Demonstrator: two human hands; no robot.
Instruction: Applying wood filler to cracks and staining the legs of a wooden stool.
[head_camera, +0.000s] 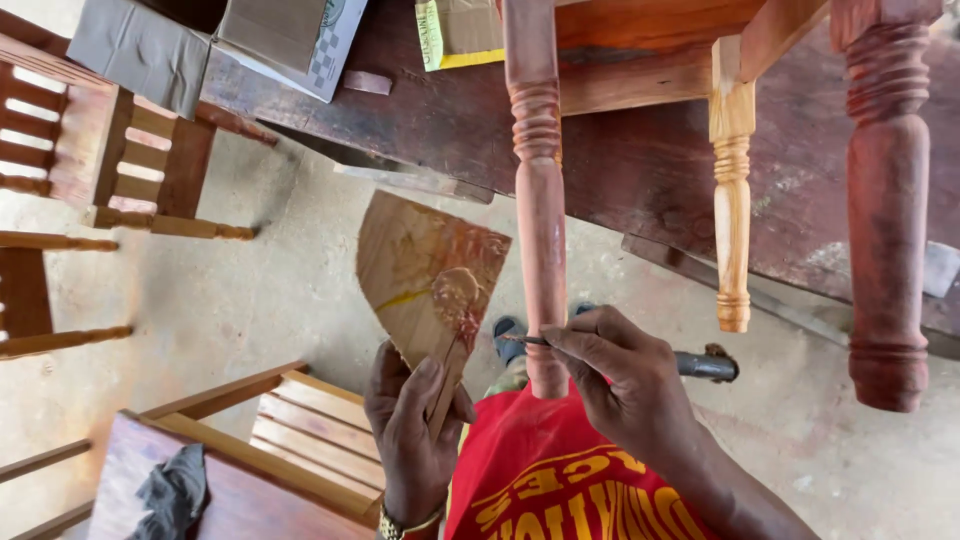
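Left hand (412, 430) pinches thin wood scrap (430, 280) bearing filler blob (457, 293): light, stiff, edge-held. Right hand (620, 375) closed on putty knife (690, 363) at turned leg (540, 230); paste judged sticky.

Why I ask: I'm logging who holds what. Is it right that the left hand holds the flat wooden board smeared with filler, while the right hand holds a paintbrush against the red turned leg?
Not quite. The right hand holds a thin metal blade tool, not a paintbrush, against the red turned leg. The left hand does hold the filler-smeared board. The head view shows it.
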